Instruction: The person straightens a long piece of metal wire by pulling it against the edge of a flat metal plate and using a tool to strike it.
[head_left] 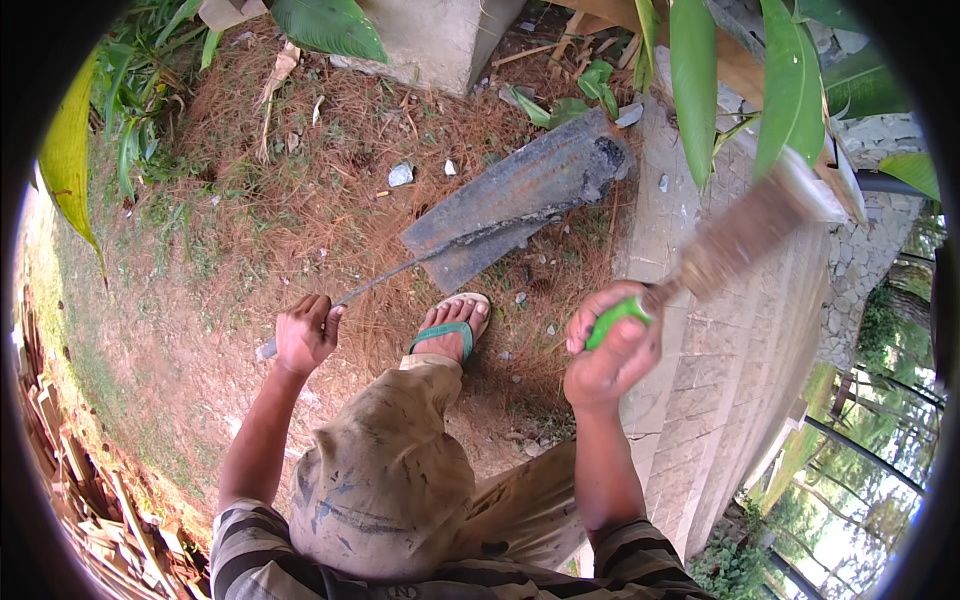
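My left hand (307, 333) is closed around a thin grey metal rod (375, 283). Its short end sticks out to the left of my fist, and the other end runs onto a bent grey sheet (500, 215) with rusty streaks on the ground. A dark, rough lump (606, 158) sits at the sheet's far right end. On the right, my right hand (612, 350) grips the green handle (617, 322) of a tool with a broad, brown, oblong head (742, 238). Motion smears this head, so its exact kind is unclear. It is held up over the stone paving.
A paved stone strip (690, 400) runs along the right. A concrete block (440, 40) stands at the top, with broad green leaves (690, 80) hanging over the upper right. My sandalled foot (450, 330) is beside the sheet. Wood pieces (75, 450) lie piled at lower left.
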